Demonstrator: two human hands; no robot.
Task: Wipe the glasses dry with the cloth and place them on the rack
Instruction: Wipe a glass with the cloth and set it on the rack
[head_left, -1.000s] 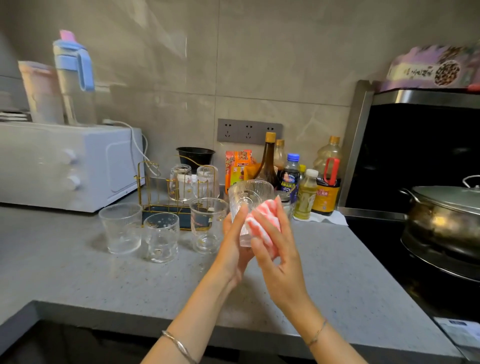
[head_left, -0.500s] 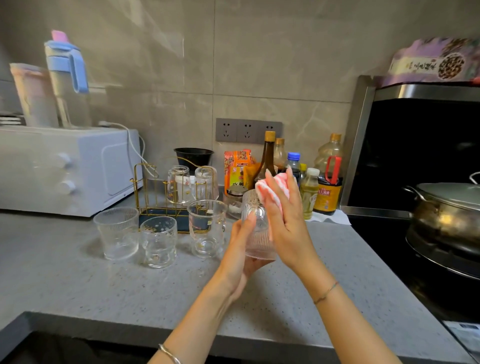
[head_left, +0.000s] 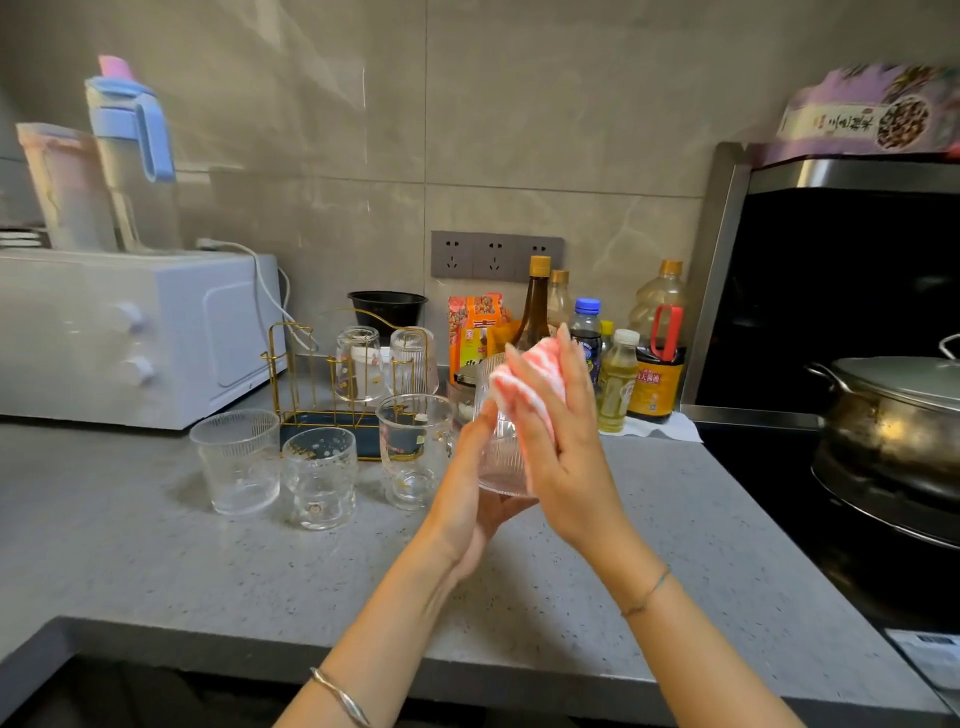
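My left hand (head_left: 470, 483) grips a ribbed clear glass (head_left: 501, 457) from below and the side, above the counter. My right hand (head_left: 558, 431) presses a pink and white cloth (head_left: 530, 376) against the glass's right side and rim, fingers fairly straight. Three more glasses stand on the counter: a ribbed one (head_left: 234, 460), a spotted one (head_left: 319, 475) and a taller one (head_left: 415, 447). Behind them is the gold wire rack (head_left: 296, 384) with two glasses (head_left: 384, 364) hung upside down on it.
A white microwave (head_left: 130, 332) sits at the left with jugs on top. Bottles and packets (head_left: 618, 353) line the wall behind my hands. A stove with a lidded steel pot (head_left: 893, 415) is at the right. The grey counter (head_left: 156, 561) ends at a front edge near me.
The glass dropped from raised to lower in my left hand, and my right hand slid the cloth from its lower side up to the rim and right side.
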